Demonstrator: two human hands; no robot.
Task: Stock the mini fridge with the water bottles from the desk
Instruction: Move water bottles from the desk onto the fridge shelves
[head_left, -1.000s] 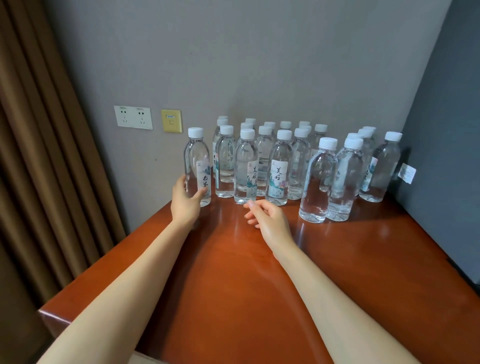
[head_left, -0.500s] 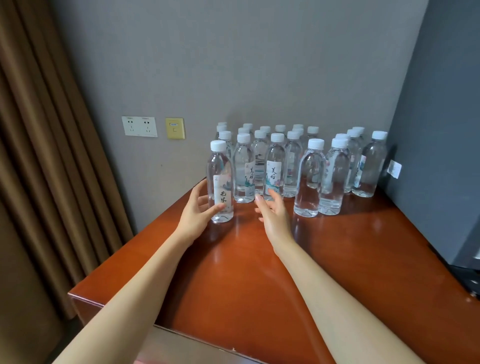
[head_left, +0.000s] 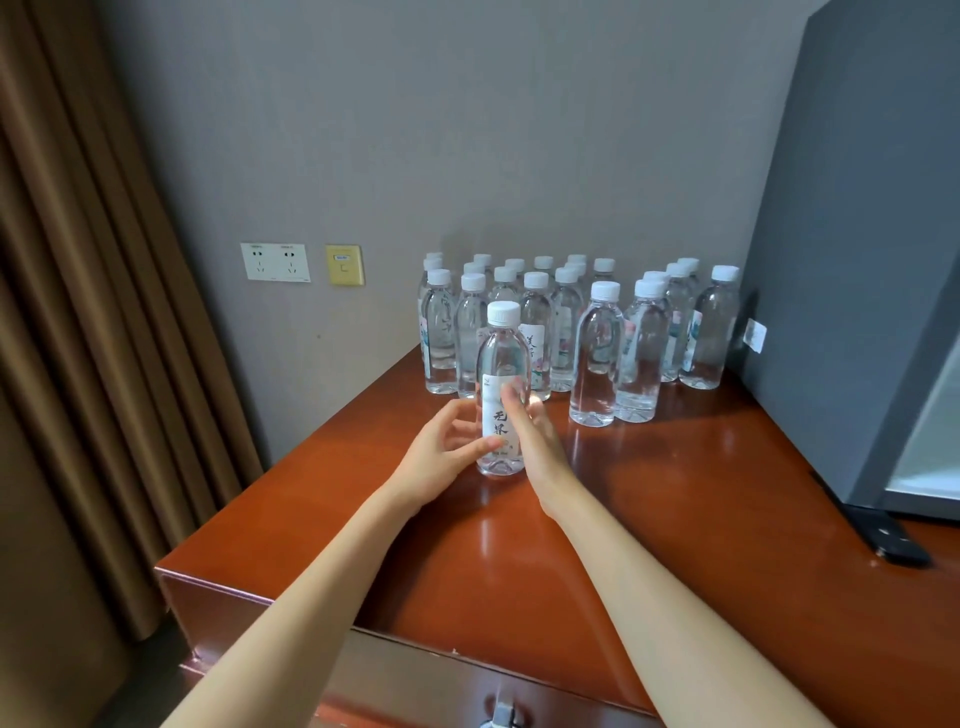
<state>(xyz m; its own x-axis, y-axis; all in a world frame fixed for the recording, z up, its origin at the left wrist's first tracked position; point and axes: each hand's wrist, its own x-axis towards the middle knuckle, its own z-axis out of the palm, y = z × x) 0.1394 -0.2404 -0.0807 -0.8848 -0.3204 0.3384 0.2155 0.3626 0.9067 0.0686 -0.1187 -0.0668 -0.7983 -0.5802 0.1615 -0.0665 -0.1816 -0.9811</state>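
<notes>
The glossy red-brown table (head_left: 675, 545) carries a crowd of capped water bottles (head_left: 597, 358) standing at twelve o'clock along its far edge, one labelled bottle (head_left: 503, 364) upright just nearer than them, and a dark grey mini fridge (head_left: 857, 286) at three o'clock

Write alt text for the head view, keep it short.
A person's left hand grips an upright water bottle near its base while the right hand touches its other side with straight fingers, at a red-brown desk. More capped bottles stand clustered behind it, beside a dark mini fridge.
</notes>
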